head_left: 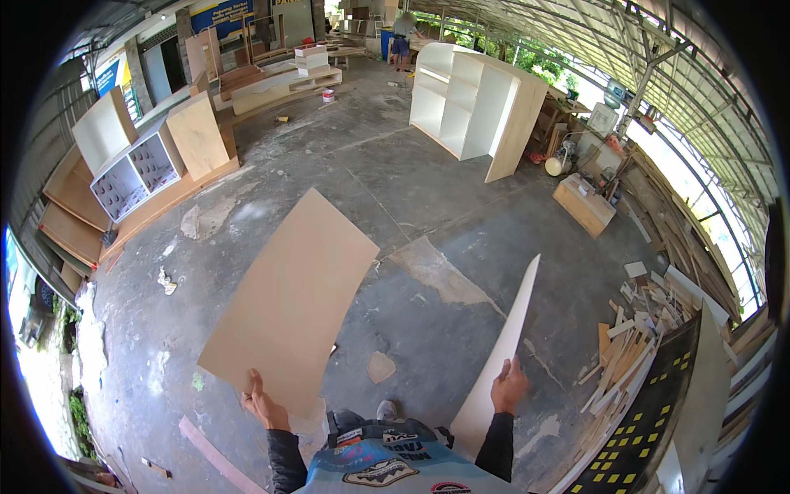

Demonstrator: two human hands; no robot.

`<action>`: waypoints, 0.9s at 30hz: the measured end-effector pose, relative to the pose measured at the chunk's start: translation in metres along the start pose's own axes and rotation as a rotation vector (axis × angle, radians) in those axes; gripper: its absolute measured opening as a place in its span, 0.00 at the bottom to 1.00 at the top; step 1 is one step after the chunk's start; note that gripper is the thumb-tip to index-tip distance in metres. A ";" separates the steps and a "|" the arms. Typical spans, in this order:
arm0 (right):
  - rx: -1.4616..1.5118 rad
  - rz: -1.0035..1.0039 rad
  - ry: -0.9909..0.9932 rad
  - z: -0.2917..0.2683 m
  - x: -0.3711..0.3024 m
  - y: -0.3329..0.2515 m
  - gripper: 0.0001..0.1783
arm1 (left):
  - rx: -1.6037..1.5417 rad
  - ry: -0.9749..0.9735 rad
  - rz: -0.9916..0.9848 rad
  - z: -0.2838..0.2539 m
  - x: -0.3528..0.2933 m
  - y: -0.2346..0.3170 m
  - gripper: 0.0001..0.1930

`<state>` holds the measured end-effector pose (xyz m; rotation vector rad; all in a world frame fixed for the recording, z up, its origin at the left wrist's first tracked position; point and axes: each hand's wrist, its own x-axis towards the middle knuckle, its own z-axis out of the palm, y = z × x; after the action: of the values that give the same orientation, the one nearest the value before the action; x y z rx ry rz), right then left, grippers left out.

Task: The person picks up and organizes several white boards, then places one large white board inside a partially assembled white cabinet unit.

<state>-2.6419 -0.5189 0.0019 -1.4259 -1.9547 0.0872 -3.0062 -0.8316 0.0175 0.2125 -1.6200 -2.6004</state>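
My left hand (pixel 264 403) grips the lower edge of a brown board (pixel 296 288), a thin rectangular sheet held up in front of me on the left, its thumb on the face and the other fingers out of sight. On the right, my right hand (pixel 508 386) is closed around the edge of a white panel (pixel 494 387). That panel stands nearly edge-on to me and reaches down beside my leg. The two sheets are apart, with the concrete floor (pixel 395 189) showing between them.
Ahead to the right stands a white shelf cabinet (pixel 461 103). A white cabinet with compartments (pixel 140 174) rests among wooden panels at the left. Scrap wood strips (pixel 629 346) are heaped on the right, near a wooden box (pixel 584 204). Far back, a person (pixel 402 39) stands by a bench.
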 end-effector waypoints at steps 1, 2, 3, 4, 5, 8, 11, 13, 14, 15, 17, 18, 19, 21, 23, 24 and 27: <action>-0.025 -0.012 -0.011 0.019 0.019 -0.008 0.11 | 0.007 -0.018 -0.004 0.020 0.011 -0.001 0.13; 0.015 -0.057 -0.004 0.041 0.038 -0.014 0.11 | 0.011 -0.037 -0.006 0.038 0.026 -0.002 0.13; -0.003 -0.041 -0.054 0.059 0.055 -0.019 0.10 | 0.015 -0.056 -0.007 0.058 0.040 -0.002 0.14; 0.033 -0.048 -0.057 0.079 0.070 -0.023 0.10 | 0.017 -0.063 -0.006 0.076 0.052 -0.004 0.13; 0.068 -0.056 -0.061 0.097 0.086 -0.026 0.10 | 0.011 -0.065 -0.006 0.092 0.067 -0.015 0.13; 0.087 -0.091 -0.075 0.154 0.132 -0.032 0.09 | -0.012 -0.057 0.003 0.153 0.118 -0.038 0.14; 0.101 -0.112 -0.115 0.205 0.183 -0.055 0.10 | -0.028 -0.045 0.011 0.230 0.169 -0.061 0.14; 0.074 -0.082 -0.193 0.232 0.220 -0.078 0.10 | -0.015 -0.062 0.039 0.275 0.214 -0.084 0.15; 0.057 -0.065 -0.233 0.242 0.239 -0.089 0.11 | -0.034 -0.081 0.023 0.300 0.235 -0.088 0.15; 0.081 -0.082 -0.227 0.259 0.251 -0.098 0.11 | -0.053 -0.100 0.008 0.327 0.257 -0.093 0.15; 0.120 -0.138 -0.187 0.295 0.284 -0.115 0.12 | -0.112 -0.127 -0.025 0.393 0.294 -0.111 0.15; 0.186 -0.014 -0.250 0.312 0.308 -0.127 0.11 | -0.128 -0.137 -0.034 0.427 0.316 -0.121 0.15; 0.124 0.015 -0.286 0.329 0.321 -0.132 0.11 | -0.116 -0.148 -0.042 0.452 0.335 -0.127 0.16; 0.005 0.069 -0.355 0.365 0.349 -0.135 0.10 | -0.097 -0.180 -0.070 0.511 0.362 -0.138 0.16; -0.022 0.128 -0.347 0.401 0.380 -0.147 0.09 | -0.076 -0.204 -0.083 0.566 0.388 -0.154 0.17; -0.037 0.155 -0.342 0.419 0.395 -0.151 0.09 | -0.070 -0.215 -0.082 0.593 0.401 -0.164 0.17; -0.065 0.202 -0.335 0.479 0.440 -0.153 0.10 | -0.127 -0.263 -0.087 0.672 0.432 -0.202 0.16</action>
<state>-3.1020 -0.0402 -0.0711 -1.7392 -2.0849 0.3799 -3.5335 -0.2031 0.0936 -0.0719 -1.5405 -2.8894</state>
